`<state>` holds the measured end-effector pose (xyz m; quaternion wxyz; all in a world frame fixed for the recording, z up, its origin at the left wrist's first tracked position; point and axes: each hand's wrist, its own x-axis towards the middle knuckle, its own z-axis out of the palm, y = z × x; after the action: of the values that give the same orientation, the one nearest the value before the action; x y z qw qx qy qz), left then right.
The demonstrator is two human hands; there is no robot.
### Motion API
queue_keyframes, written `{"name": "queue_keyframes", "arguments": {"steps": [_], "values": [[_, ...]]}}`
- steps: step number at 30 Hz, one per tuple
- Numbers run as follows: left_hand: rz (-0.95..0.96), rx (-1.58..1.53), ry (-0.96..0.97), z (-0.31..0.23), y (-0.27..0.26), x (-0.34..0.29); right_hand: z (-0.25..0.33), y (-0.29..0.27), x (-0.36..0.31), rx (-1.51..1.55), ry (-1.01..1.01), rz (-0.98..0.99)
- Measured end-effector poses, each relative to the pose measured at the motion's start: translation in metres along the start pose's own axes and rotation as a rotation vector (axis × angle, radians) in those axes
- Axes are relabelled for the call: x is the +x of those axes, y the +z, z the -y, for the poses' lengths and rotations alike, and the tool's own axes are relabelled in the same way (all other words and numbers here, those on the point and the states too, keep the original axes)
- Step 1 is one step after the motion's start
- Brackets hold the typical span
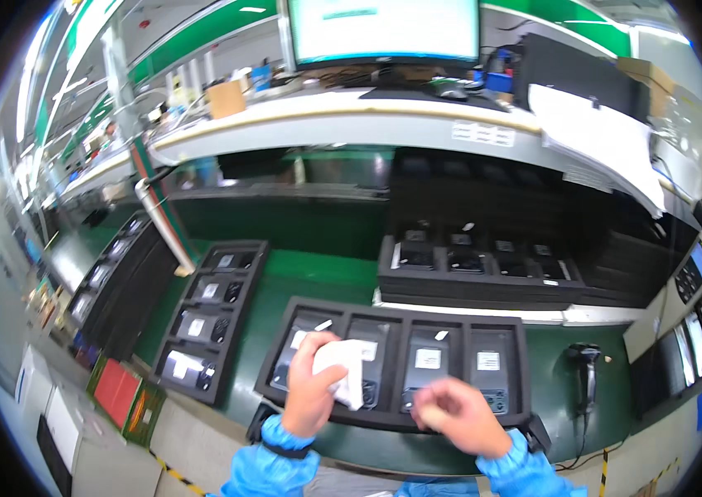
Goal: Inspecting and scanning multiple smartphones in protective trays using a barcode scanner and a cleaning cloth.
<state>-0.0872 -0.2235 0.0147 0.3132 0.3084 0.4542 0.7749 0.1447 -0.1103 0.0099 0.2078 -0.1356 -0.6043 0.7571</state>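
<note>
Right hand (463,417) blurred, too smeared at the fingers to tell whether it grips anything; left hand (311,391) and its white wad (344,373), cloth or paper unclear, hide parts of the two leftmost devices (379,363) in the near black tray (394,360). Print on the white labels (488,361) too small to read. Monitor (384,31) cut off by the upper edge, blue sleeves (275,470) by the lower, small items at far left (57,305) too blurred to name

White cloth (353,374) in left grip (308,394)
</note>
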Motion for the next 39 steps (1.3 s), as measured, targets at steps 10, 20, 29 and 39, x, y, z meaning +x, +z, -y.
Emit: {"name": "queue_keyframes", "arguments": {"steps": [10,20,29,39], "values": [[0.237,-0.025,-0.09,0.045,0.088,0.111,0.023,-0.053,0.111,0.136,-0.052,-0.354],[0.14,-0.29,-0.239,0.047,0.078,0.116,0.003,-0.05,0.127,-0.387,-0.566,-0.542],[0.141,-0.419,-0.34,0.037,0.087,0.107,0.009,-0.046,0.112,-1.012,-0.521,-0.426],[0.188,-0.424,-0.373,0.042,0.091,0.105,0.012,-0.044,0.112,-1.038,-0.578,-0.388]]}}
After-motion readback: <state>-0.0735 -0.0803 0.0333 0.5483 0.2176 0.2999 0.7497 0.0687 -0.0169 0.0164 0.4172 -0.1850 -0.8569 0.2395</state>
